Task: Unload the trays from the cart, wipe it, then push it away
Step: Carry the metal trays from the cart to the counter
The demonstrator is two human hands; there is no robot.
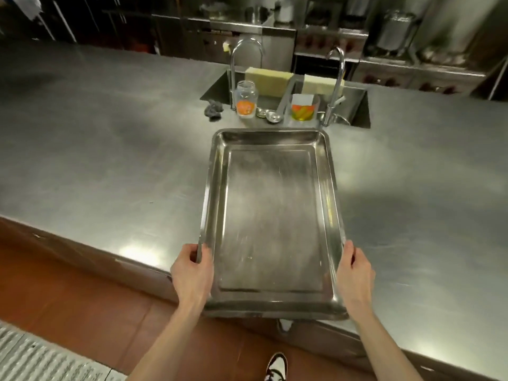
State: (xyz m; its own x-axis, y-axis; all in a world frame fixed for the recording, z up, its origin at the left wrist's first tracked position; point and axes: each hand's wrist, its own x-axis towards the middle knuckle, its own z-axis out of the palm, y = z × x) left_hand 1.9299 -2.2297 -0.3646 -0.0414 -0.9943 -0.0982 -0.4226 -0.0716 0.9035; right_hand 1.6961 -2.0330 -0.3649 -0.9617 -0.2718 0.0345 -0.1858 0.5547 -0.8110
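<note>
A large, shallow steel tray [270,215] with nothing in it lies lengthwise over the steel counter [110,160], its near end past the counter's front edge. My left hand [192,270] grips the tray's left rim near the front corner. On the opposite rim, my right hand [354,273] holds the tray the same way. Whether the tray rests on the counter or hangs just above it is unclear. The cart is out of view.
Behind the tray are a sink [354,111] with two taps, a glass jar [246,101], a plastic cup [303,108], a ladle [275,115] and a dark scrubber [214,110]. Red floor tiles [82,292] and my shoe [276,367] lie below.
</note>
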